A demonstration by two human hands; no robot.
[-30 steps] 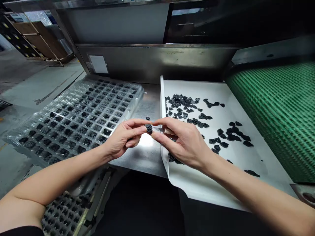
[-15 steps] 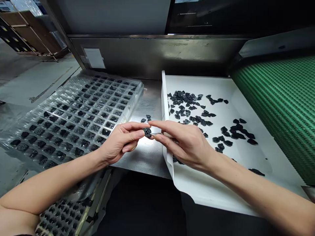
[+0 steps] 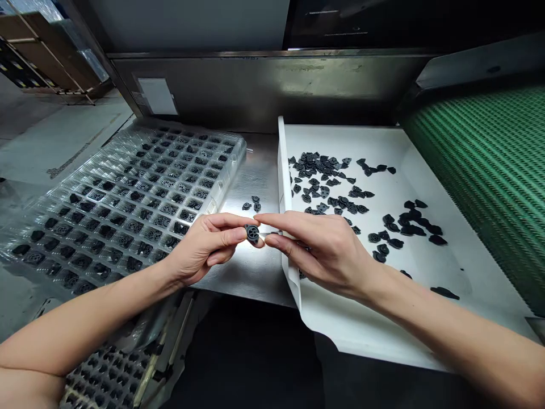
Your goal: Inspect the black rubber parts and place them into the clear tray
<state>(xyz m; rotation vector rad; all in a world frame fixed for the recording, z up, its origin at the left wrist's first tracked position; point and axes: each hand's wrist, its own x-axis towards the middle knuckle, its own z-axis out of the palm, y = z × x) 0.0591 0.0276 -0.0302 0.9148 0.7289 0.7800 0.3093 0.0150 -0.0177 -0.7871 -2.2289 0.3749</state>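
Observation:
Between the thumb and fingers of my left hand (image 3: 213, 247) is a small black part (image 3: 252, 233) with a round, spoked face. My right hand (image 3: 327, 250) comes in from the right, its index fingertip at the top edge of the part and its thumb tip just right of it. A thin pale sliver shows between those two fingers; what it is cannot be made out. Behind my hands, a few loose black parts (image 3: 256, 207) lie on the metal table (image 3: 242, 278).
On the left are stacked clear compartment trays (image 3: 232, 176) with black parts in them. A white tray (image 3: 383, 324) with scattered black parts (image 3: 315, 165) stands on the right, beside a green mesh belt (image 3: 502, 165). More filled trays (image 3: 106, 375) show at lower left.
The black part has turned slightly in my left fingers and sits a little lower. My right thumb tip is a bit farther from it. The whole view has shifted slightly.

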